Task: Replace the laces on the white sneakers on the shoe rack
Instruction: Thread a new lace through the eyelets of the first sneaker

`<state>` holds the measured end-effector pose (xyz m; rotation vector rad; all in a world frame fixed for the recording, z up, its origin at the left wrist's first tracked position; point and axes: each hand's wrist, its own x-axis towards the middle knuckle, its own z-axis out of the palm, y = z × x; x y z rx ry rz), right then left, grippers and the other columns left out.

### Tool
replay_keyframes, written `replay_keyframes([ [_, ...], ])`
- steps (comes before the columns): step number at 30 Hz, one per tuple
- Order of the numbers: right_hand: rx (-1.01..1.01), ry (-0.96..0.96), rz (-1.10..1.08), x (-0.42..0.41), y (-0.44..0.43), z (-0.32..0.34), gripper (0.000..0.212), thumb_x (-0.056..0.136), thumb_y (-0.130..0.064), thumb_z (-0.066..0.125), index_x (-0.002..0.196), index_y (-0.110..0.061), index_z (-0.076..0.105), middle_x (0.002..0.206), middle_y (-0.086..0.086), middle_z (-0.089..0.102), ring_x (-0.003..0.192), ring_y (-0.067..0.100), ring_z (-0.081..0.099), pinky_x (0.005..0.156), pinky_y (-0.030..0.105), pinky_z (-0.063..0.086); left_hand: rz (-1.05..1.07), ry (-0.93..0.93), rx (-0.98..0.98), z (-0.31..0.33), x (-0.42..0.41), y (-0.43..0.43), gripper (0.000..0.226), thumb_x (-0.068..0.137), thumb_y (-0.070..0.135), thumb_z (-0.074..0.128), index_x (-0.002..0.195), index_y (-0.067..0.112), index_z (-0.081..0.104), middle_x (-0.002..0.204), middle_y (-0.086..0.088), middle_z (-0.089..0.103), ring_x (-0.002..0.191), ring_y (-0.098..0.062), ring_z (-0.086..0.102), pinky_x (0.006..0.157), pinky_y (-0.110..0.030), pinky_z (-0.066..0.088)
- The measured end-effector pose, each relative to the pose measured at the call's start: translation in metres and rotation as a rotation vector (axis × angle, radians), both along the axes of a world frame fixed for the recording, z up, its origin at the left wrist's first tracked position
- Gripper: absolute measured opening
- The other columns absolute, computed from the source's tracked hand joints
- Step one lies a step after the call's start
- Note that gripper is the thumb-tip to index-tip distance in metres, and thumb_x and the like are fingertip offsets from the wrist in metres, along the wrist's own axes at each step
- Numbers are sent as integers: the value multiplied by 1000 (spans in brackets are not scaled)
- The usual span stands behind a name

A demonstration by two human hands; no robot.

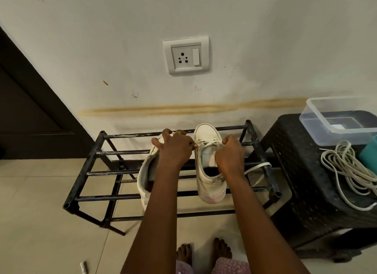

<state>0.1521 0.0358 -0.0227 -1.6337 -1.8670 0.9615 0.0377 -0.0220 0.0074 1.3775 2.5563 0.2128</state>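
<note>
bare arms [163,192], ring [177,132] on left grip [175,149], pink patterned trousers [228,266]

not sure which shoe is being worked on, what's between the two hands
Head view: the laced front of the right-side sneaker lies between the left hand and the right hand, whose fingers pinch its lace.

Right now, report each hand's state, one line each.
Left hand: pinches the lace of the right-hand sneaker, at that sneaker's left side.
Right hand: fingers curled, pinches the same lace at its right side.
</note>
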Motion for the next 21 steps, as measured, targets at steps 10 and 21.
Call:
replay_keyframes([
  [10, 4, 11, -13, 0, -1, -1, 24, 88, -7, 58, 111, -7, 50, 113, 12, 54, 104, 29, 55, 81, 44, 53, 139, 28, 100, 5, -14, -5, 21, 93, 31, 51, 102, 24, 68, 128, 8, 50, 134, -27, 18, 105, -62, 11],
  [21, -15, 31, -36, 0, -2, 1, 30, 86, -1, 55, 114, -5, 46, 115, 15, 53, 103, 29, 54, 81, 44, 53, 840, 110, 445, 19, -57, -42, 33, 95, 22, 41, 107, -1, 62, 115, -17, 55, 126, -36, 31, 104, -61, 14],
])
